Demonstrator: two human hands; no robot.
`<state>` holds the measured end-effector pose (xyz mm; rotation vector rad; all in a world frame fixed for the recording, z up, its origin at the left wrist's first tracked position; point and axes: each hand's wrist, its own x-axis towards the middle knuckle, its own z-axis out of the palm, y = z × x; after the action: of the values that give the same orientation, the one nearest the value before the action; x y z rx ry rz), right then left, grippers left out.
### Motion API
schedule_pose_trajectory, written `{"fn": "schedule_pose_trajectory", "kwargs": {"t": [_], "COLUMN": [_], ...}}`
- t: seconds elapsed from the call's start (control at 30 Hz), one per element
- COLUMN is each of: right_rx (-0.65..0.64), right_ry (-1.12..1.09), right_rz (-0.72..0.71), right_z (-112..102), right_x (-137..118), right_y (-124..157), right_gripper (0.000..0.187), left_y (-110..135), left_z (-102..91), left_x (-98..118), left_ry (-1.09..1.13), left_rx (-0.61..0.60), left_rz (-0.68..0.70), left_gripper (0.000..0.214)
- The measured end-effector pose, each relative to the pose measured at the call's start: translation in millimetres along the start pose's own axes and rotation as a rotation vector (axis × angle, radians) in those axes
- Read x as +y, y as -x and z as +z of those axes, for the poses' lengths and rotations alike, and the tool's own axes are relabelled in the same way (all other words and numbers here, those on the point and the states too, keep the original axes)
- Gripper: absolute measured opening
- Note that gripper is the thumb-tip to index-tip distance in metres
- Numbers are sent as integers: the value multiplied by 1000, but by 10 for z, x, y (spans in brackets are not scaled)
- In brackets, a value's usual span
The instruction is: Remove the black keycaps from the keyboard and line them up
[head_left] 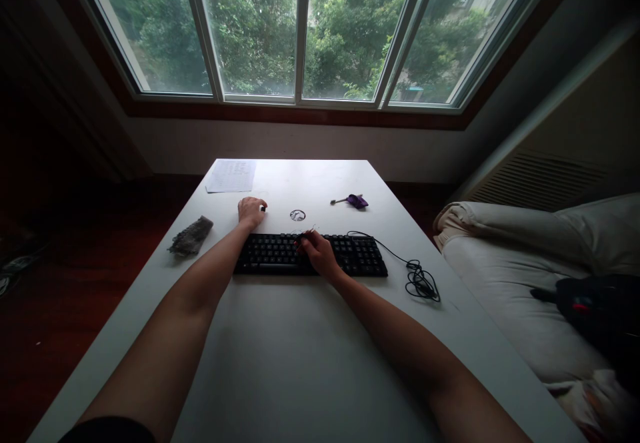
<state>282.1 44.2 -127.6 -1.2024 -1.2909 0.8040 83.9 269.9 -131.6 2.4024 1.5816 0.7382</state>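
A black keyboard (270,254) lies across the white table. Over its middle, my right hand (320,253) is closed on a wire keycap puller (311,230), whose thin wire loops stick up past the fingers. Its lower part is hidden by the hand. Beyond the keyboard's far left corner, my left hand (251,211) rests near the tabletop with curled fingers, pinching a small black piece that looks like a keycap (263,209). Between and beyond the hands lies a flat round item with a dark rim (297,215).
A crumpled grey cloth (191,236) lies left of the keyboard, a printed paper sheet (231,176) at the far left. Farther right are a purple object with a small brush (357,201) and the keyboard's coiled cable (423,283). A pale sofa (500,263) borders the table's right side.
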Motion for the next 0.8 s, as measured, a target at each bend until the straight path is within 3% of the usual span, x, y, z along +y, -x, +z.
{"fn": "schedule_pose_trajectory", "kwargs": {"t": [0.23,0.8], "right_rx": [-12,-18], "right_ry": [4,22], "right_rz": [10,1], "right_z": [5,-13], "right_x": [-5,20], "right_y": [-4,5], "right_gripper": [22,21], "left_y": [-44,-48], "left_z": [69,15], "left_x": [-77,-194], "left_ry": [-63,-94], "left_rx": [-4,6], "left_rz": [15,73], "left_gripper": [22,21]}}
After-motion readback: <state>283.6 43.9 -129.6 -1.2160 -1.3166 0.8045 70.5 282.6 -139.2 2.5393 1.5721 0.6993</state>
